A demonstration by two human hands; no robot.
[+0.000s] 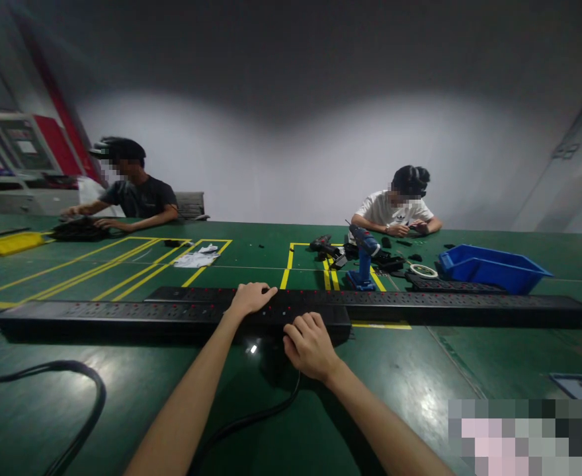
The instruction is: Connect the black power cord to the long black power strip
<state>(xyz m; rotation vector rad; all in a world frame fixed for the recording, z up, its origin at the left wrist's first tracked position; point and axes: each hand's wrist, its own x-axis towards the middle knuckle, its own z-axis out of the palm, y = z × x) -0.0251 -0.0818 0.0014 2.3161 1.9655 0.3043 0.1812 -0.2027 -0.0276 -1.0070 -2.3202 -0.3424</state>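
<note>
A long black power strip with rows of sockets and small red marks lies across the green table before me. My left hand is closed over its top, right of the middle, thumb pointing right. Near the strip's right end, my right hand has its fingers curled onto the front edge and top face. A black cable comes out from under my right hand and runs down towards me. What the right fingertips press on is partly hidden. Behind lies a second long black power strip, reaching far right.
A blue cordless drill stands behind the strips, among black parts and a tape roll. A blue bin is at right, a yellow tray at far left. Another cable loops at left. Two people sit opposite.
</note>
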